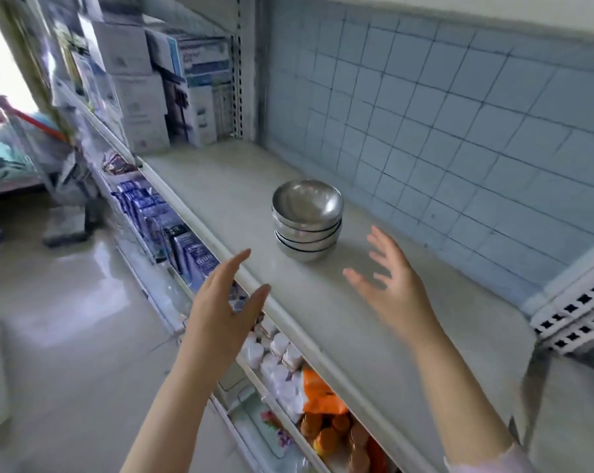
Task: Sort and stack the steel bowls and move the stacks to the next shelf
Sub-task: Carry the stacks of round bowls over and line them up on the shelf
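two bare forearms reach in from the bottom edge, a pale sleeve cuff [486,460] showing at the right wrist. the left hand [223,302] is open, fingers straight and close together, holding nothing, and hangs over the front lip of the shelf [357,336]. the right hand [391,285] is open too, fingers spread and empty, above the shelf surface. both palms face inward with a gap between them, and neither touches anything.

beyond the fingertips, near but apart from them, the stack of steel bowls [307,221] stands on the shelf, several nested rim up, the top one leaning a little. behind it is the tiled wall [459,131]; cardboard boxes [172,97] fill the far left end, and packets [288,363] crowd the lower shelf.

thin steel like this is likely light and stiff, but smooth and slippery, and the nested bowls can slide on one another and clatter. my judgement: take it with both hands, palms low on opposite sides of the bottom bowl, fingers cupped under its curve, and keep it level so the tilted top bowl does not slip off.
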